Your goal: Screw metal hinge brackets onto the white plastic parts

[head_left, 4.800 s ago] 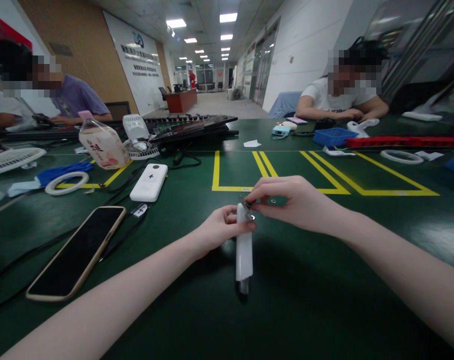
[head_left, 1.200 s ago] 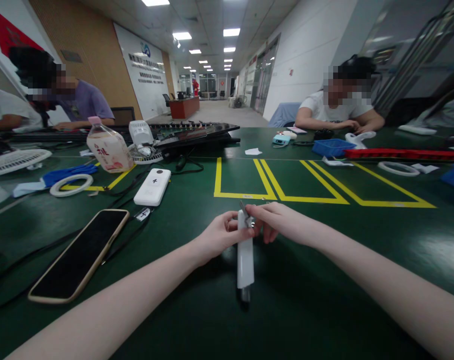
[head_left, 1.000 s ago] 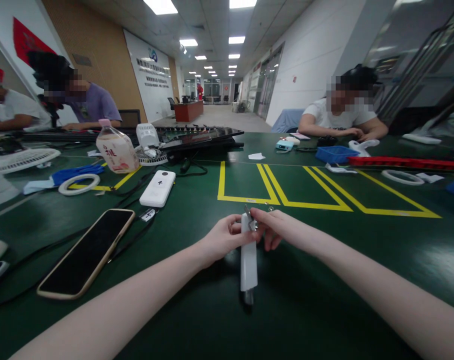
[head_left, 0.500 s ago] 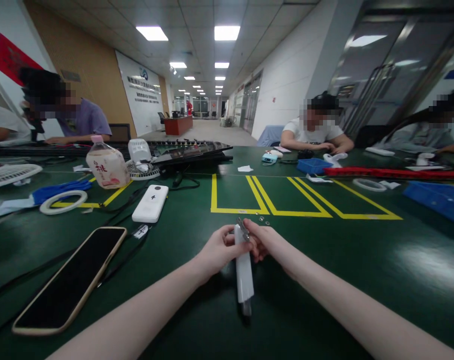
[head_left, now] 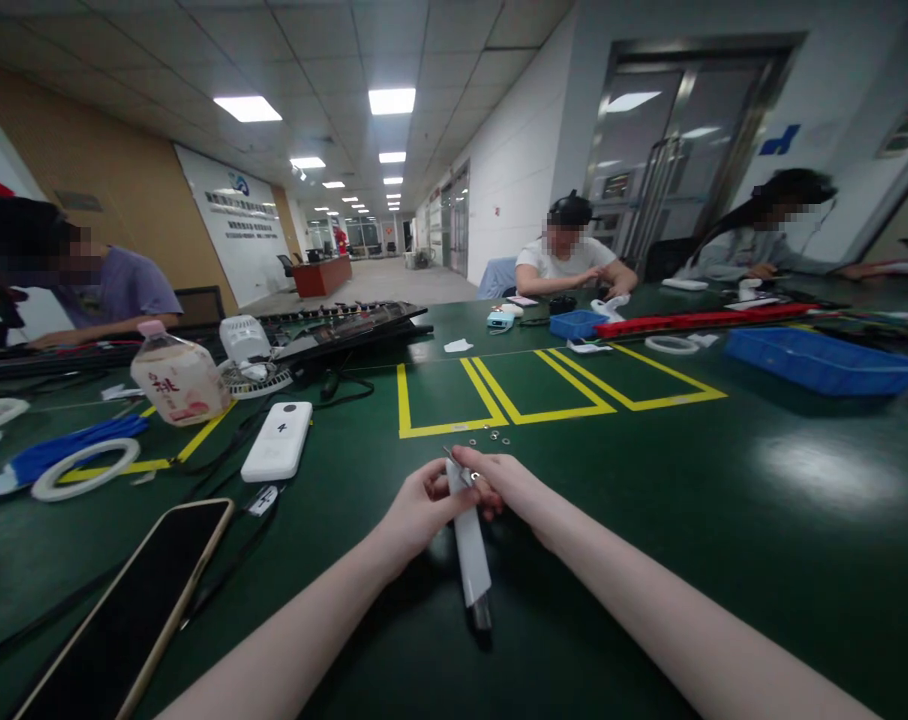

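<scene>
A long white handle-like piece (head_left: 470, 545) with a dark grey lower end stands tilted over the green table; its exact kind I cannot make out. My left hand (head_left: 422, 503) is closed around its upper part, with the thumb across the front. At its top, where a thin metal part shows, my right hand (head_left: 505, 480) is closed with curled fingers against the piece. A small shiny metal bit (head_left: 475, 477) shows by the right fingers. Just beyond my hands lie several small metal rings (head_left: 495, 436).
Yellow tape (head_left: 454, 429) marks boxes ahead. A smartphone (head_left: 124, 610), a white power bank (head_left: 277, 441), a white ring (head_left: 86, 470) and a pink-capped bottle (head_left: 180, 375) lie or stand left. A blue tray (head_left: 821, 365) stands right. Co-workers (head_left: 574, 250) sit across the table.
My view has turned to the right, so the scene sits further left. Both hands stay on the white piece; the metal part at its top is now more covered by my right fingers.
</scene>
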